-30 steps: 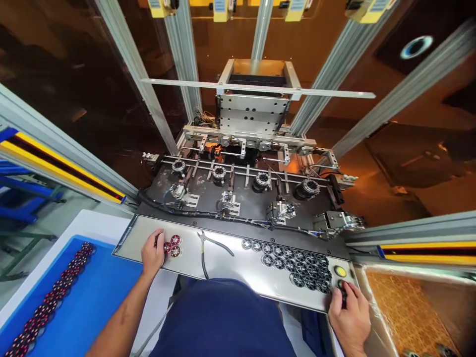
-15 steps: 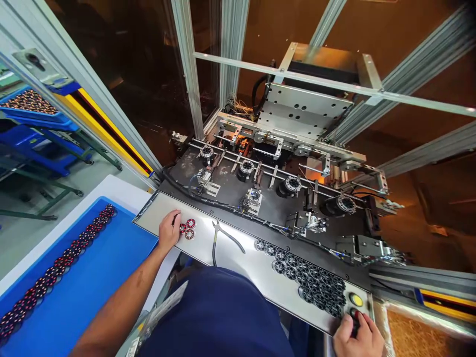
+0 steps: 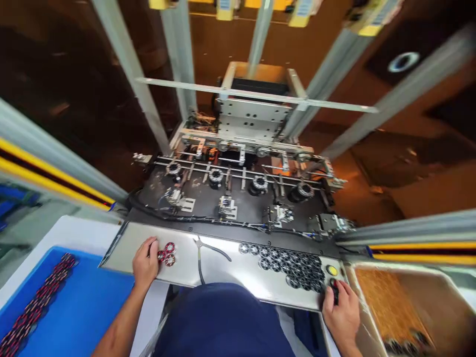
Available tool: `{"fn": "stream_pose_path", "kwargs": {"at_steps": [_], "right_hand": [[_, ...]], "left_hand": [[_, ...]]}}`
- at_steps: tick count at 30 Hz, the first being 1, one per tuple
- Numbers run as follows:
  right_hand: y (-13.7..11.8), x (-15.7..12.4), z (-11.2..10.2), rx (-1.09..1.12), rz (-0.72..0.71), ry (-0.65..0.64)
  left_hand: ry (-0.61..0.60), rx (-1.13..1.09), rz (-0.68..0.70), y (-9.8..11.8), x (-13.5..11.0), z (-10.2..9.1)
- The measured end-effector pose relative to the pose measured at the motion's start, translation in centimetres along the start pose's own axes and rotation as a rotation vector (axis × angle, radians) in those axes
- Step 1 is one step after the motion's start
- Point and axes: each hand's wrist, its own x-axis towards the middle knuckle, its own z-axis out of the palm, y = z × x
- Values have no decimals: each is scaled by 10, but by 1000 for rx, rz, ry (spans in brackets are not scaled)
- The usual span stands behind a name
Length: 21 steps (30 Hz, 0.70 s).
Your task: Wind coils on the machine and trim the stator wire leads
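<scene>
On the steel shelf (image 3: 223, 270) before me, my left hand (image 3: 145, 263) rested beside three wound parts (image 3: 166, 254); pliers (image 3: 203, 253) lay mid-shelf, unwound parts (image 3: 293, 267) rightward, my right hand (image 3: 340, 310) on the button (image 3: 334, 287)

On the steel shelf (image 3: 223, 270), the left hand (image 3: 145, 263) rests at eight o'clock, touching red wound stators (image 3: 166, 253). The right hand (image 3: 340, 312) at four o'clock covers a red button (image 3: 335, 286). Pliers (image 3: 203, 255) lie centrally, black stators (image 3: 293, 265) at their three o'clock.

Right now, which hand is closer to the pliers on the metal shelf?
Left. The left hand rests beside the red parts, just left of the pliers; the right hand sits at the shelf's far right end.
</scene>
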Motion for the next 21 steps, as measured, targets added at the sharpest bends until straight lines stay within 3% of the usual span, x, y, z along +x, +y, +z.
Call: {"fn": "stream_pose_path", "kwargs": {"at_steps": [11, 21], "right_hand": [[0, -7, 1, 18, 60, -37], [1, -7, 2, 26, 58, -8]], "left_hand": [[-26, 60, -43, 11, 8, -5], [-19, 50, -12, 7, 7, -4]]}}
